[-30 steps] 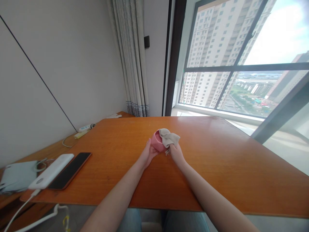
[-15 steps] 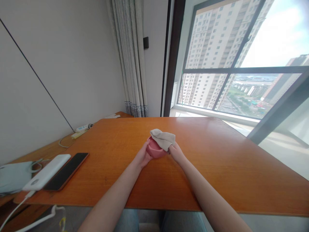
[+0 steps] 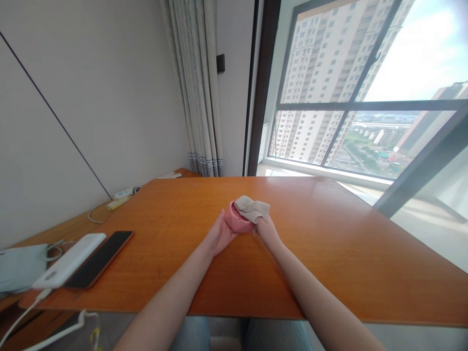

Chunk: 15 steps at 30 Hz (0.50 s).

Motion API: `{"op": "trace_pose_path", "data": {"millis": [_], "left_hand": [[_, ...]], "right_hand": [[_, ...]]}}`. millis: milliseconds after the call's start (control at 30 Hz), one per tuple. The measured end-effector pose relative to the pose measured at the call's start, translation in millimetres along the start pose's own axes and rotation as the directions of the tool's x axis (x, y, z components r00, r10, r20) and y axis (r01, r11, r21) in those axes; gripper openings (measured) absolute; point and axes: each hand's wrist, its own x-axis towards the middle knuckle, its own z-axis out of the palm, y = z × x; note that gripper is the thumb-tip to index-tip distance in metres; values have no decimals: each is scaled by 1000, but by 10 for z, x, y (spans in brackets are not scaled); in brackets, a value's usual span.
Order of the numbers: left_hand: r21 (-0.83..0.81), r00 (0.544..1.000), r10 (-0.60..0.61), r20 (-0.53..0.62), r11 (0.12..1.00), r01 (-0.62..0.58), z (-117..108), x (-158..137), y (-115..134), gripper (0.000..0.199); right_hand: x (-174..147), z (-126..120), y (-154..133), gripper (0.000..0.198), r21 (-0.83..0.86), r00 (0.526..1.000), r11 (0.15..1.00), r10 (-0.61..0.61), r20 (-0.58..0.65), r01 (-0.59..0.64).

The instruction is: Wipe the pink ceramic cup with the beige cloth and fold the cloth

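A small pink bowl (image 3: 238,224) is held tilted above the middle of the wooden table. My left hand (image 3: 221,235) supports it from the left, fingers underneath and thumb up along its side. Draped over the bowl's right rim and partly into it is a light grey cloth (image 3: 250,208). My right hand (image 3: 266,229) grips the cloth at the bowl's right side; its fingertips are partly hidden by cloth and bowl.
On the left of the wooden table (image 3: 329,253) lie a black phone (image 3: 100,259) and a white power bank (image 3: 69,261) with a cable plugged in. A pale pouch (image 3: 22,267) and a power strip (image 3: 124,193) lie beyond the left edge. A window stands at the right.
The bowl and cloth have shifted slightly right, and the bowl has turned a little in my hands. My left thumb has come off the rim to the bowl's side.
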Motion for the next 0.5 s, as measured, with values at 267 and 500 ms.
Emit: {"op": "trace_pose_path", "data": {"millis": [267, 500], "left_hand": [[126, 970, -241, -15, 962, 241, -41, -73, 42, 55], [78, 989, -117, -86, 989, 124, -1, -39, 0, 44]], "right_hand": [[17, -154, -181, 12, 25, 981, 988, 147, 128, -151], [24, -110, -202, 17, 22, 978, 989, 140, 153, -145]]}}
